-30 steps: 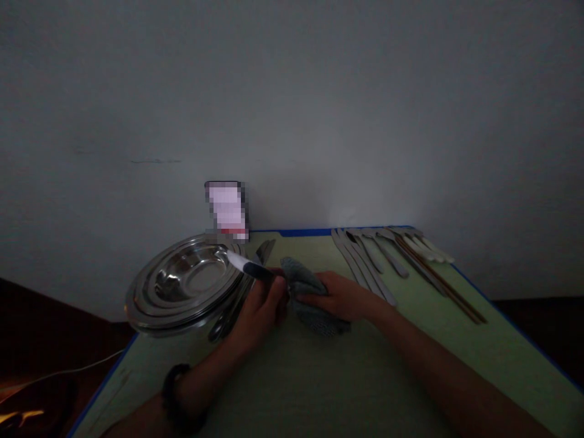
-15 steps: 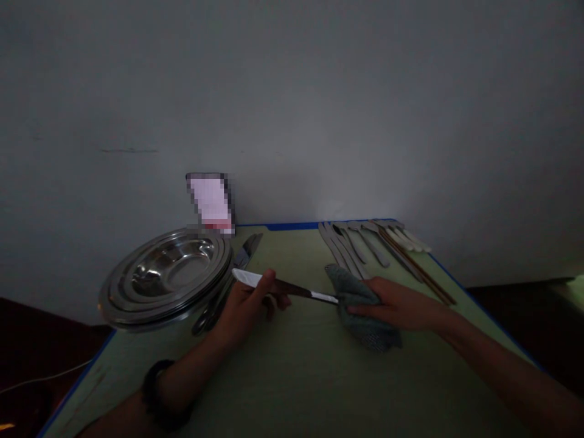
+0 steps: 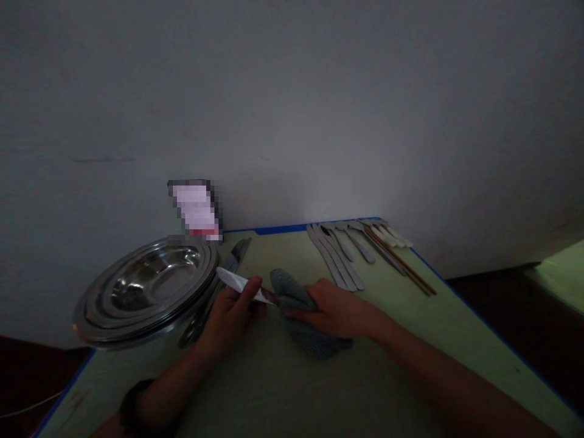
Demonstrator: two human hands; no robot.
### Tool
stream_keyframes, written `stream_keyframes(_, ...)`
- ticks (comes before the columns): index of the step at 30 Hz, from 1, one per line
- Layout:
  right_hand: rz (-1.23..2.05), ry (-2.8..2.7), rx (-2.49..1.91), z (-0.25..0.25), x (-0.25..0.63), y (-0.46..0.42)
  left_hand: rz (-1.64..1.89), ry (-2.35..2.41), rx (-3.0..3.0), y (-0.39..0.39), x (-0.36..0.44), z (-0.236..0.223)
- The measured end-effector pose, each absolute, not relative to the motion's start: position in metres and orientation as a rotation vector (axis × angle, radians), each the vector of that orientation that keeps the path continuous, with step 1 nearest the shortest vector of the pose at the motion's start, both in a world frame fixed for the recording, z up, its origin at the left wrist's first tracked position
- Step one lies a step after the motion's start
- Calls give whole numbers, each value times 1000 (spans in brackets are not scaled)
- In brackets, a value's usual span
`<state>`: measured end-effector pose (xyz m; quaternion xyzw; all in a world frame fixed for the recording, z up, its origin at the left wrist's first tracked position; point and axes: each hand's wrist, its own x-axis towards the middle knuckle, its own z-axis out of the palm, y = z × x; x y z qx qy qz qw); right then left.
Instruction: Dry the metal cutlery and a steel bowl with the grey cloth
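A shiny metal piece of cutlery slants between my hands, its broad flat end pointing up and left. My left hand grips it near that end, thumb on top. Around its other end is a grey-green cloth, which hides that end, so its exact kind cannot be seen. Pinching the cloth from the right is my right hand, its fingers closed. Close to my left hand lie metal knives, partly covered by it, beside a stack of steel plates or shallow bowls.
Toward the back right lie several metal utensils, brown chopsticks and white-handled pieces. A phone with a blurred screen leans on the wall. The pale green table has blue edging.
My right hand and cloth slid right along the cutlery, baring its middle, then came back left toward my left hand. The whole view has shifted somewhat to the right.
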<state>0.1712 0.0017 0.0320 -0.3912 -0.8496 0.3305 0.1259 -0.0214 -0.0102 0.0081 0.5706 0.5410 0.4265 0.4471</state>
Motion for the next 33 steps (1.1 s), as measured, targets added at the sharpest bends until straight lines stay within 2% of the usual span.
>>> stream_keyframes(7, 1055, -2409, -1257, 15, 209, -7, 1288, 1424, 1316, -7, -21, 8)
stream_keyframes(13, 1003, -2347, -1381, 6, 245, -14, 1288, 1329, 1342, -9, -18, 10)
stream_keyframes(25, 998, -2376, -1125, 16, 174, -12, 1093, 1187, 1428, -15, -15, -7)
stream_keyframes(30, 1020, -2425, -1240, 15, 195, -15, 1295, 1160, 1264, -9, -22, -11)
stream_keyframes(33, 1019, -2422, -1298, 17, 212, -18, 1267, 1175, 1338, -8, -22, -9)
